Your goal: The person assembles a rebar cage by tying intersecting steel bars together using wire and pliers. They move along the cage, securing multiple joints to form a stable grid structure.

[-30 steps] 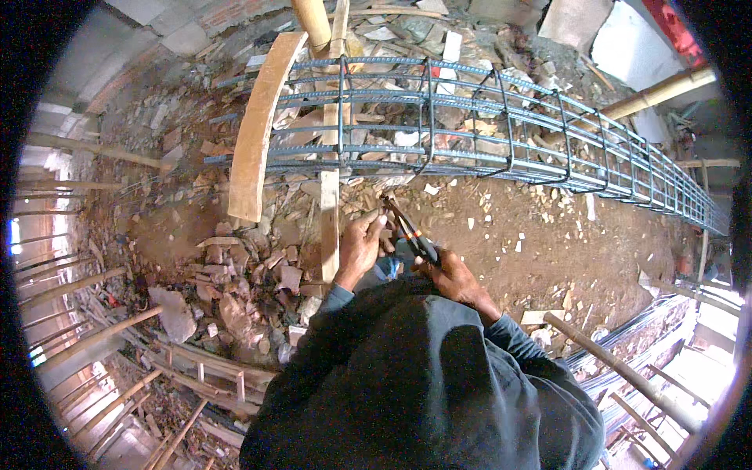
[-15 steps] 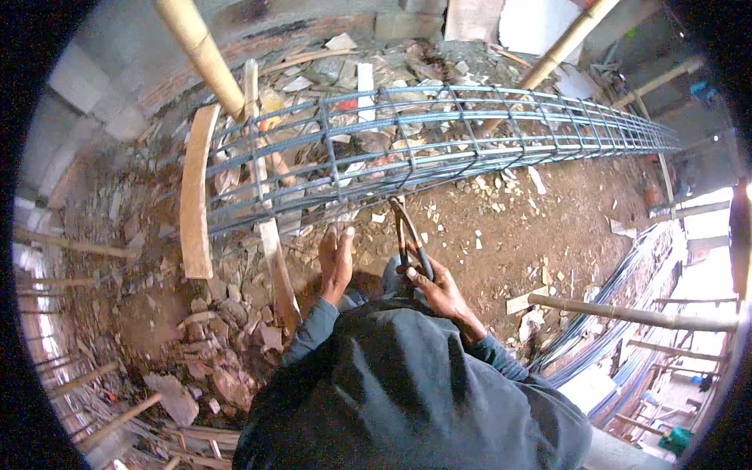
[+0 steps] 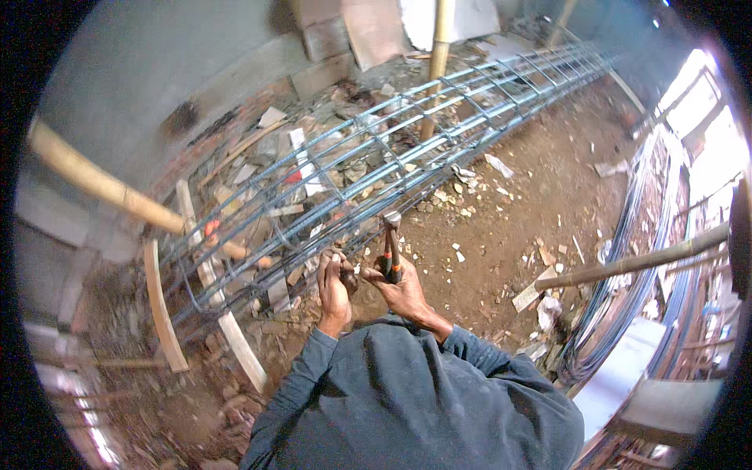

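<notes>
A pair of end-cutting pincers [image 3: 394, 249] with dark, orange-banded handles is in my right hand [image 3: 405, 293], its metal jaws pointing away from me. Close beside it, my left hand [image 3: 334, 294] is closed with the fingers curled. Anything pinched in those fingers is too small or too hidden to name. Just beyond both hands runs a long rebar cage [image 3: 376, 184] of bars and square stirrups, slanting from near left to far right. The pincers' jaws are close to the cage's near edge; whether they touch it I cannot tell.
Wooden boards [image 3: 163, 309] stand at the cage's left end. Bamboo poles rise at the left [image 3: 106, 178] and behind the cage [image 3: 435, 70]; another pole [image 3: 642, 257] reaches in from the right. Bundled steel rods [image 3: 607, 290] lie at the right. Rubble and scraps litter the dirt floor.
My view has turned, so the cage now slants. My hands have come closer together. The left fingers, earlier extended, are now curled, and the pincers' handles look closer together.
</notes>
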`<state>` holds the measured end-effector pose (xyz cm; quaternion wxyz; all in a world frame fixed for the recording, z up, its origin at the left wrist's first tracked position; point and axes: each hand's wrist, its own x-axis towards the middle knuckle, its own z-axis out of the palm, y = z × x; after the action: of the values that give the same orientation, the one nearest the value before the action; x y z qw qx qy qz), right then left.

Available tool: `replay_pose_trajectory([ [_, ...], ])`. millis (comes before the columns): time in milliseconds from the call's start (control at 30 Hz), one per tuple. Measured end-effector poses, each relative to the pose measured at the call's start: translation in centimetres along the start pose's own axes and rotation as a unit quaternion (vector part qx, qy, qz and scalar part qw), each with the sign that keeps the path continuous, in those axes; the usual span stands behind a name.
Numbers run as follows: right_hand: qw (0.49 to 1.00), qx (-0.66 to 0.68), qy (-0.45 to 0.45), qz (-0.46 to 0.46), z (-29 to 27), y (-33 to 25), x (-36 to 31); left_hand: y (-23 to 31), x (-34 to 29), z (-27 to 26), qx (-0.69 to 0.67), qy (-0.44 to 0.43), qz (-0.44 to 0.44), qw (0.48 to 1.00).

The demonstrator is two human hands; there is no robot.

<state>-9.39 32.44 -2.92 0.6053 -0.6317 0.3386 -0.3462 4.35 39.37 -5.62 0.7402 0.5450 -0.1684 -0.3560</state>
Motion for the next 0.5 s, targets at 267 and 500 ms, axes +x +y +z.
replay_pose_trajectory([
  [267, 0.984, -0.052, 0.16, -0.051, -11.2, 2.0, 3.1, -3.2, 1.8, 15.8, -0.1, -0.195, -0.141, 0.965],
  [500, 0.963, 0.127, 0.207, 0.119, -19.7, 1.9, -0.1, -6.2, 0.0, 25.5, -0.071, -0.323, -0.173, 0.928],
])
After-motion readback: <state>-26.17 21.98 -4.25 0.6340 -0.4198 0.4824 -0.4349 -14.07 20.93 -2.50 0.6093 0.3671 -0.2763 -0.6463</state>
